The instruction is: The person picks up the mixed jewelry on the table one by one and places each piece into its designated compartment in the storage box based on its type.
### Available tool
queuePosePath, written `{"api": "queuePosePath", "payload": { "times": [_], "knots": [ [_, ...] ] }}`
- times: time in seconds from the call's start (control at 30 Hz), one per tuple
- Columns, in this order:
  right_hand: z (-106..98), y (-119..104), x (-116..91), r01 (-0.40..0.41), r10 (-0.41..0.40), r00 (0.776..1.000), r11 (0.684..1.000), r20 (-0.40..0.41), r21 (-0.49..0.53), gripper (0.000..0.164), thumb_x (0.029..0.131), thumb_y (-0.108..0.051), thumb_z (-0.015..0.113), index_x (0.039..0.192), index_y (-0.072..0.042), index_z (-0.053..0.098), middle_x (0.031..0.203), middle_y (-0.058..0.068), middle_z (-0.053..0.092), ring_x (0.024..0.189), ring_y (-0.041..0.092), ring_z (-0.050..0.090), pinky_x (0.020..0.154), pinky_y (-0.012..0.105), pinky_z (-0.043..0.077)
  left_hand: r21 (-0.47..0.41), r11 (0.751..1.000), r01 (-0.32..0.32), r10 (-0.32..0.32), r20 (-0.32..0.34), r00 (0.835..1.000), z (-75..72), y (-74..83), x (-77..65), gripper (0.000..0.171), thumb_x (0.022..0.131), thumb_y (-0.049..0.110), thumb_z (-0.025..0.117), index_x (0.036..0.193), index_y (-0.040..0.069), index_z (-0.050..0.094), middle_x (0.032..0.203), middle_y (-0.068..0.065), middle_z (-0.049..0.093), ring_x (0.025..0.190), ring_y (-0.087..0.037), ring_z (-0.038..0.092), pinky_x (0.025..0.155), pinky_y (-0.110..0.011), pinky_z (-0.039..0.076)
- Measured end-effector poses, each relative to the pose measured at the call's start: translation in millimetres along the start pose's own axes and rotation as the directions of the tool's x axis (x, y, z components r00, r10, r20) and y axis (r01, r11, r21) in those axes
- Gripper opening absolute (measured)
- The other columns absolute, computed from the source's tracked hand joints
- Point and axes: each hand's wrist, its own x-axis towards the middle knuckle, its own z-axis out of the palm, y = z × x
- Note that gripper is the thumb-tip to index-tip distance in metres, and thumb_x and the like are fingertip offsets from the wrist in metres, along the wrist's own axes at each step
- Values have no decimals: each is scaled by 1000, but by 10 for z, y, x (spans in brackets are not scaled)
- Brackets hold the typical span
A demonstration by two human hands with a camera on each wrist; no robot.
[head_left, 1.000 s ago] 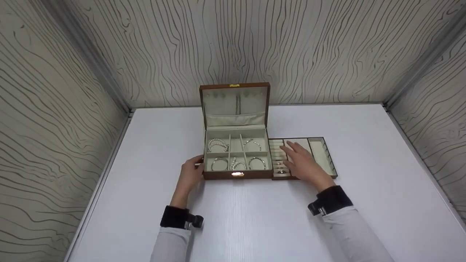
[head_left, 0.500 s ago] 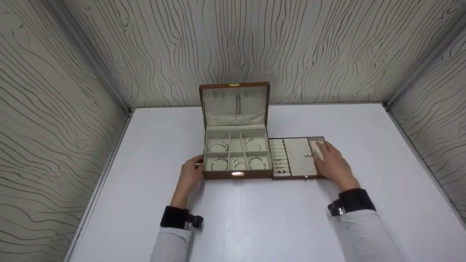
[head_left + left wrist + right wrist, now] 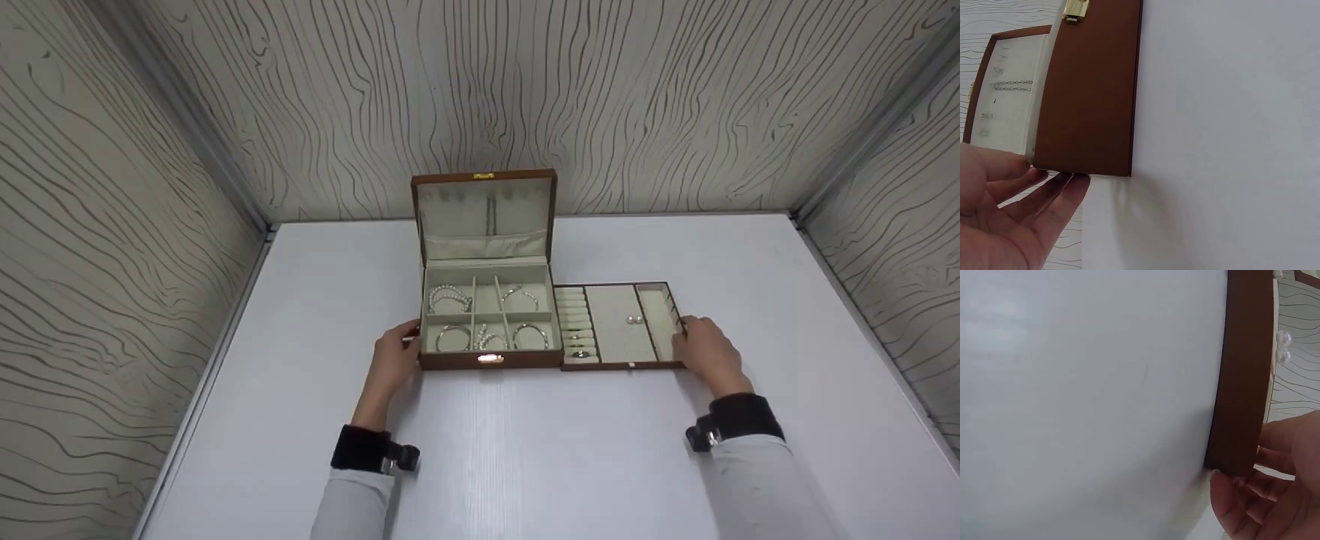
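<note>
A brown jewelry box (image 3: 491, 361) stands with its lid up, its cream compartments holding beaded bracelets (image 3: 450, 298) and bangles (image 3: 530, 336). From its right side extends a drawer (image 3: 619, 322) with ring rolls, a pad bearing two pearl earrings (image 3: 634, 319) and a long compartment. My left hand (image 3: 396, 355) touches the box's left side; in the left wrist view its fingertips (image 3: 1078, 183) rest against that wall. My right hand (image 3: 709, 352) is at the drawer's outer end, where the right wrist view shows fingers (image 3: 1227, 503) touching the end corner. Some right fingers are partly hidden.
The box rests on a white table (image 3: 480, 450). Wood-patterned panels (image 3: 480, 97) rise behind and on both sides. A chain necklace (image 3: 491, 215) hangs inside the raised lid. Several rings (image 3: 579, 353) sit in the drawer's ring rolls.
My right hand has moved right, from over the ring rolls and pad to the drawer's outer end, uncovering the pearl earrings. The left hand, box and drawer have stayed in place.
</note>
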Motion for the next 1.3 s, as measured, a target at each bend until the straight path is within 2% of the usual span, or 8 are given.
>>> {"api": "queuePosePath", "payload": {
  "times": [0.23, 0.43, 0.53, 0.83, 0.93, 1.07, 1.3],
  "knots": [
    [-44, 65, 11, 0, -1, 999, 1000, 39, 28, 30, 97, -8, 44, 111, 16, 56, 93, 27, 61, 70, 30, 59, 58, 41, 49, -2, 1000, 11, -11, 2, 1000, 5, 5, -3, 40, 102, 9, 51, 140, 0, 51, 128, -16, 59, 110, -24, 61, 83, -30, 55],
    [-117, 51, -15, -14, 10, 998, 998, 64, 53, 33, 96, -8, 44, 116, 17, 54, 93, 26, 61, 69, 27, 59, 56, 38, 48, -1, 1000, -8, 8, -6, 1000, -1, 11, -9, 39, 101, 8, 50, 139, 0, 52, 128, -17, 59, 109, -25, 61, 82, -32, 55],
    [-150, 46, -42, 0, -1, 999, 998, 36, 55, 34, 95, -8, 44, 114, 17, 55, 93, 28, 62, 69, 29, 59, 57, 39, 49, 1, 1000, -11, 11, -6, 1000, 1, 6, -9, 39, 101, 9, 50, 139, 0, 51, 128, -17, 59, 110, -25, 61, 83, -32, 55],
    [-237, 92, -116, 46, -43, 998, 998, -56, 49, 37, 93, -9, 45, 114, 19, 57, 102, 35, 61, 80, 39, 60, 70, 51, 49, 6, 1000, -8, 8, -5, 1000, 10, -16, 6, 40, 102, 11, 50, 140, 2, 51, 128, -15, 59, 110, -24, 60, 83, -32, 55],
    [-293, 94, -141, 43, -37, 997, 995, -71, 87, 38, 94, -9, 44, 116, 20, 56, 102, 34, 62, 74, 34, 63, 66, 47, 52, 26, 999, -26, 26, -6, 1000, 9, -19, -3, 40, 102, 10, 50, 140, 1, 51, 129, -16, 59, 112, -25, 60, 87, -34, 54],
    [-384, 44, -182, 30, -16, 996, 987, -85, 160, 40, 95, -9, 43, 120, 20, 53, 99, 32, 63, 60, 22, 63, 53, 34, 52, 42, 998, -50, 51, -12, 999, 8, -12, -17, 39, 102, 10, 50, 140, 1, 51, 130, -17, 58, 113, -27, 59, 90, -36, 52],
    [-476, -136, -225, 36, -16, 994, 980, -105, 196, 40, 95, -9, 45, 121, 20, 53, 102, 33, 62, 62, 20, 62, 52, 31, 54, 23, 996, -91, 92, -65, 994, 31, -6, -22, 36, 99, 7, 54, 134, -2, 56, 122, -18, 62, 105, -27, 63, 83, -35, 55]
  ]
}}
